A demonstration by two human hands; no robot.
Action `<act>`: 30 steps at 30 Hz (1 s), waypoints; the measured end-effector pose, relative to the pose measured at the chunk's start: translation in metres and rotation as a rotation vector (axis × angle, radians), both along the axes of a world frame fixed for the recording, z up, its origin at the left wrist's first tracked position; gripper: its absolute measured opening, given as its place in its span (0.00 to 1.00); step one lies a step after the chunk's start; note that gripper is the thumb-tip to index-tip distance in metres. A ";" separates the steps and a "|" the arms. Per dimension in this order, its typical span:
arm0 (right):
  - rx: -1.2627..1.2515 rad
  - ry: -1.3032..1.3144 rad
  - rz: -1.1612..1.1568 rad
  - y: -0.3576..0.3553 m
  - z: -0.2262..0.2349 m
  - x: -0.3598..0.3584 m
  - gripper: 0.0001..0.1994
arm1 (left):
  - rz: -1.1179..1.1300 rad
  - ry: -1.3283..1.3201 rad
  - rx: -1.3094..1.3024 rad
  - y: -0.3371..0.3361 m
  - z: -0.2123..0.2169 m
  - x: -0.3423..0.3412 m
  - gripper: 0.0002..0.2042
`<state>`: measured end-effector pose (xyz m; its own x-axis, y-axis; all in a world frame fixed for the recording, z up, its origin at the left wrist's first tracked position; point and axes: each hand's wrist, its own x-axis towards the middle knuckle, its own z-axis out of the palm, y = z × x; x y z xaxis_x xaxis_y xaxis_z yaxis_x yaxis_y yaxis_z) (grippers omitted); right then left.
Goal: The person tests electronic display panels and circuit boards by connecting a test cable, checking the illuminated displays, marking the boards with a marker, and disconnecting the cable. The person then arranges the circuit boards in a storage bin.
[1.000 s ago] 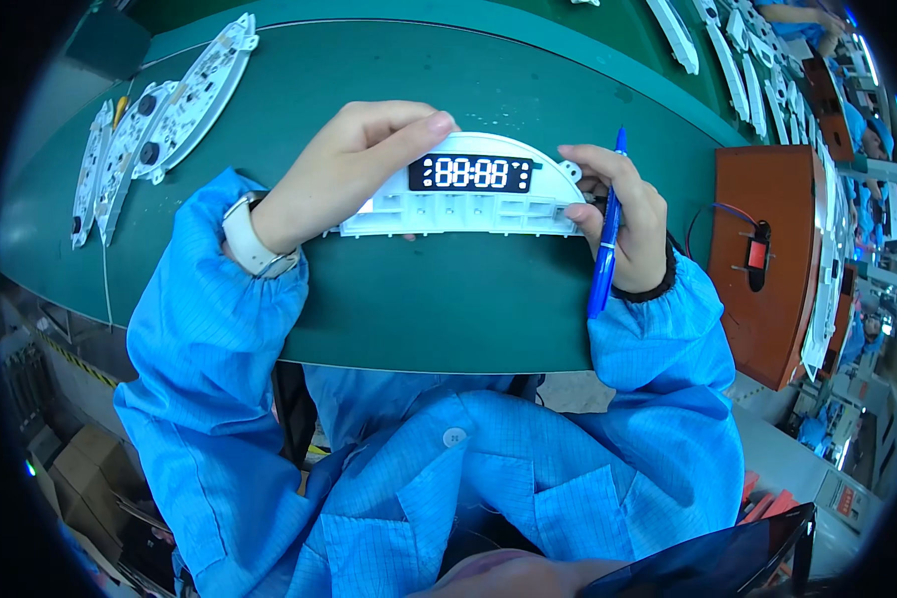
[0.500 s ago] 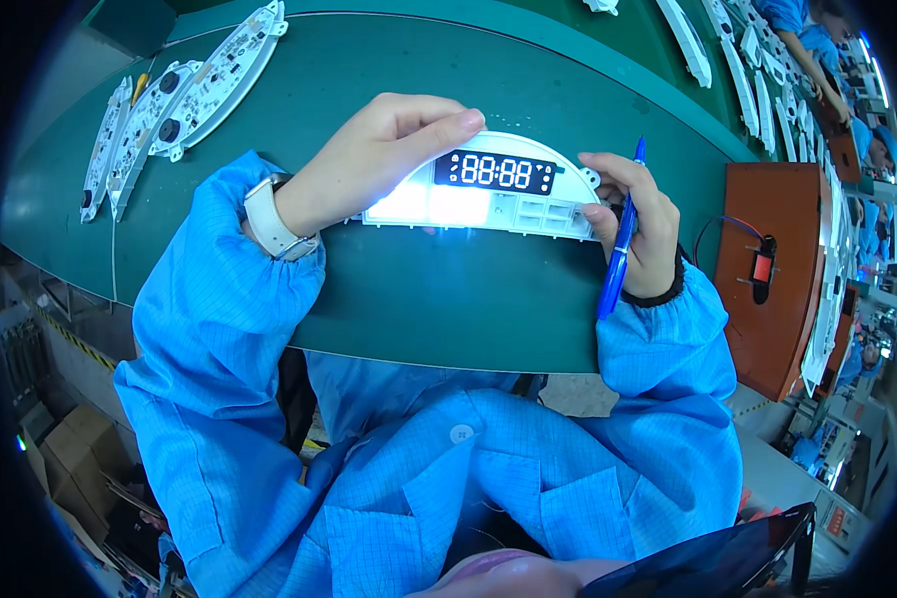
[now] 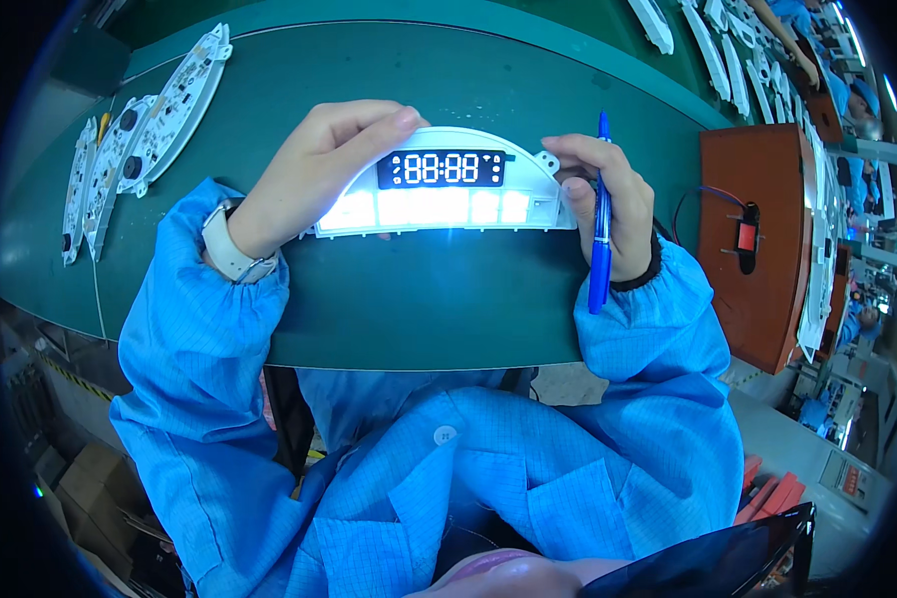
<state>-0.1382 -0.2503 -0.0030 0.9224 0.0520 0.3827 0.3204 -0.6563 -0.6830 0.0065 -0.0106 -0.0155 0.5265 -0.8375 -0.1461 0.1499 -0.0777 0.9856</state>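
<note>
A white half-round display panel (image 3: 521,179) is held above the green bench, its curved edge facing away from me. White digit segments glow in its dark window (image 3: 441,168), and a row of cells (image 3: 424,207) below shines brightly. My left hand (image 3: 334,159) is closed on the panel's left end, thumb along the curved edge. My right hand (image 3: 618,194) is at the right end, index finger and thumb by the corner tab. A blue pen (image 3: 600,244) is held in that hand, pointing away from me. The fingers under the panel are hidden.
Several white panels with circuit boards (image 3: 159,125) lie at the far left of the green bench (image 3: 419,319). A brown box (image 3: 733,319) with a red switch (image 3: 747,235) stands at the right. More white parts (image 3: 708,55) lie at the far right, with people working beyond.
The lit row on the panel has spread rightward from its left part to nearly the whole row. Both hands and the panel appear farther left, as the whole view has shifted too.
</note>
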 end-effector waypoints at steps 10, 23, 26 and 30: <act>-0.008 -0.038 0.001 0.000 0.000 0.000 0.16 | 0.023 -0.013 -0.014 0.000 -0.003 0.000 0.19; -0.038 -0.005 0.007 0.001 0.002 0.000 0.12 | 0.020 0.000 0.006 0.000 -0.003 -0.001 0.19; -0.041 -0.004 0.004 0.002 0.002 0.000 0.12 | -0.003 0.002 -0.002 0.000 -0.002 0.000 0.19; -0.053 -0.012 -0.001 0.003 0.002 0.001 0.13 | 0.015 -0.012 -0.012 0.000 -0.001 -0.001 0.18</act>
<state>-0.1375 -0.2475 -0.0008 0.9178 0.0715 0.3906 0.3276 -0.6922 -0.6431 0.0053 -0.0104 -0.0160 0.5409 -0.8310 -0.1299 0.1395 -0.0637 0.9882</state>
